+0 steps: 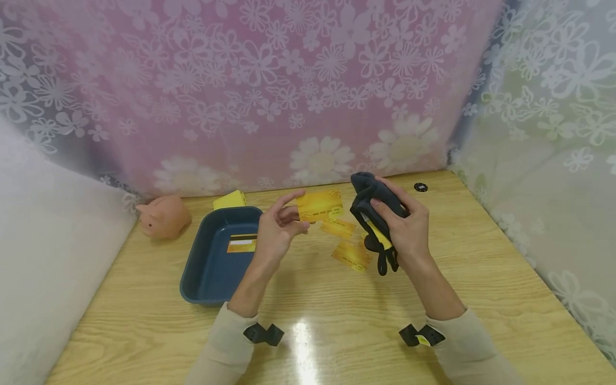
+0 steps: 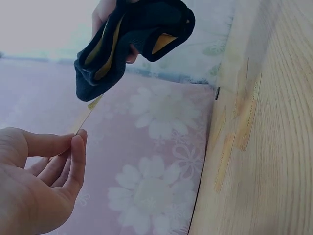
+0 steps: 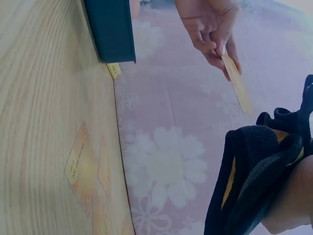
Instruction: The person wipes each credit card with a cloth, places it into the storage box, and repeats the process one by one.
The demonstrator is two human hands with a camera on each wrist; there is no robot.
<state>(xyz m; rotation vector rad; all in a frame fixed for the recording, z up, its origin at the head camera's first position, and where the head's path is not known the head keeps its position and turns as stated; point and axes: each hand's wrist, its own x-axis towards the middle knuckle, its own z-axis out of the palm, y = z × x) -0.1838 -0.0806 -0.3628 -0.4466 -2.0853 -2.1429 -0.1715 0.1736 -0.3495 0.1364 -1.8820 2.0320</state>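
Flowered cloth (image 1: 269, 101) hangs behind the tabletop (image 1: 346, 321) bearing a blue tray (image 1: 218, 278). Work looks partway along: one card (image 1: 242, 246) lies inside the tray, while loose cards (image 1: 353, 256) lie outside, to its right. Raised right of the tray, the left hand (image 1: 276, 230) has its grip pinching a held card (image 1: 320, 205); farther right, the right hand (image 1: 409, 227) curls its grip round a dark pouch (image 1: 368, 188). A piggy bank (image 1: 164, 218) sits left of the tray, a yellow object (image 1: 230, 200) behind it, a black disc (image 1: 421, 187) well to its right. From the head, the left hand partly hides the tray's right side.

Floral curtains (image 1: 269, 117) make a nook around the table (image 1: 356, 326).
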